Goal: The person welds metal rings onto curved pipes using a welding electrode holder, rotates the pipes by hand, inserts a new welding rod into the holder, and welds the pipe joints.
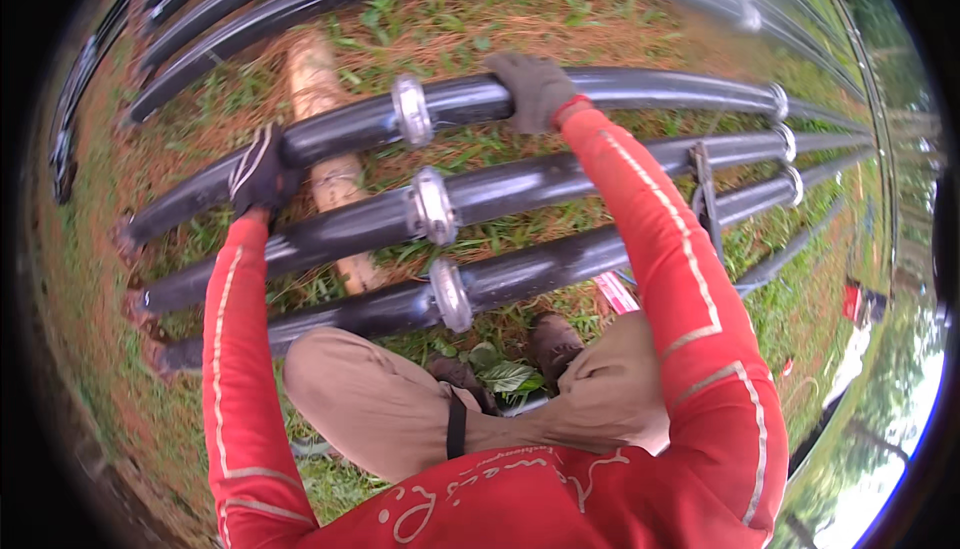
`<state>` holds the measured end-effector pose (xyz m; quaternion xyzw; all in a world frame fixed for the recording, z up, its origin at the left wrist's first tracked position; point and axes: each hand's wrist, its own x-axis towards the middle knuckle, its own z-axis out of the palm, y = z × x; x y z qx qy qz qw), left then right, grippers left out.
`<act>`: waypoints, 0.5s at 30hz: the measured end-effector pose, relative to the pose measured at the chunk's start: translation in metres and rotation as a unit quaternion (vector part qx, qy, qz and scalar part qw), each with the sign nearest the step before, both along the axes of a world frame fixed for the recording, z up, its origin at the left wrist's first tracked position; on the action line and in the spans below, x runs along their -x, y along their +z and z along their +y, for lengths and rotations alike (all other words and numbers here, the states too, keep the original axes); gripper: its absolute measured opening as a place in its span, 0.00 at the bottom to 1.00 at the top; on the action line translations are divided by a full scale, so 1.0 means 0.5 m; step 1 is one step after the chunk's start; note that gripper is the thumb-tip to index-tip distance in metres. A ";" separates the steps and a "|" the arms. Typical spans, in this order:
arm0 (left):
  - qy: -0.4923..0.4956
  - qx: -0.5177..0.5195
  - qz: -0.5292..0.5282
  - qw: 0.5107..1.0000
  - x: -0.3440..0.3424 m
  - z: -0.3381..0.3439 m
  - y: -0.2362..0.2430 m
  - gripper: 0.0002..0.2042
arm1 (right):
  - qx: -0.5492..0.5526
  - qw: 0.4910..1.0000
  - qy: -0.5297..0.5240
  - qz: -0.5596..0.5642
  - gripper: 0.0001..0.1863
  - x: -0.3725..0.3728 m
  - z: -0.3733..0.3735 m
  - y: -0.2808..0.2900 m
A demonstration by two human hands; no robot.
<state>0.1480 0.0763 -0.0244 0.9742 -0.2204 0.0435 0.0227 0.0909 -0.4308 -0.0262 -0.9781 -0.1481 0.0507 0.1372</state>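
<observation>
The long, glossy black round pipe (465, 101) lay farthest from the person in the near group of three, crossing over the pale, round wooden log (335, 183). The black-gloved left hand (266, 169) gripped it left of the shiny silver ring collar (411, 110), fingers curled around. The grey-gloved right hand (537, 92) lay over it beyond the collar; whether its fingers closed underneath could not be determined. Sound handling likely required even palm pressure and fingers clear of the collar.
</observation>
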 end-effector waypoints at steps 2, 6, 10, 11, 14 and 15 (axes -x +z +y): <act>0.064 0.002 0.093 0.994 -0.010 -0.044 0.033 0.33 | 0.054 0.997 -0.034 0.037 0.52 -0.023 -0.011 -0.006; 0.080 -0.030 0.152 0.985 -0.026 -0.021 0.076 0.33 | 0.117 0.976 -0.012 0.182 0.47 -0.061 0.053 0.033; 0.107 -0.029 0.213 0.971 -0.063 -0.032 0.106 0.43 | 0.122 0.989 -0.017 0.076 0.43 -0.034 0.048 0.022; 0.103 -0.046 0.245 0.963 -0.078 -0.028 0.106 0.45 | 0.131 0.988 -0.020 0.080 0.43 -0.035 0.051 0.023; 0.086 -0.073 0.284 0.952 -0.103 -0.030 0.107 0.47 | 0.139 0.987 -0.026 0.080 0.45 -0.031 0.053 0.017; 0.069 -0.085 0.290 0.951 -0.108 -0.031 0.107 0.47 | 0.137 0.987 -0.031 0.076 0.46 -0.029 0.054 0.014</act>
